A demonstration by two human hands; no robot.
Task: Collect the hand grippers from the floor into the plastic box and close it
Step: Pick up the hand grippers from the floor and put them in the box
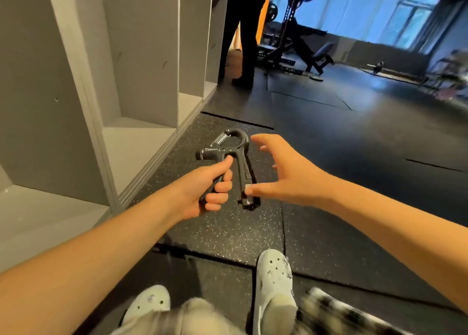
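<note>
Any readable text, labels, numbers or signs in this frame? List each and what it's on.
Nothing can be read.
Pale scale marks by the spring of the hand gripper, held in the left hand: too small and blurred to read.
Charms on the shoes: blurred, no lettering legible.

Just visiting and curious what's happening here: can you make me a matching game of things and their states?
1 left hand
2 right hand
3 hand gripper
4 shelving unit

A open, spread wide
B grey, at the left
C curled round a handle
D black, with a metal spring

Pairs: 1-C, 2-A, 3-D, 4-B
</note>
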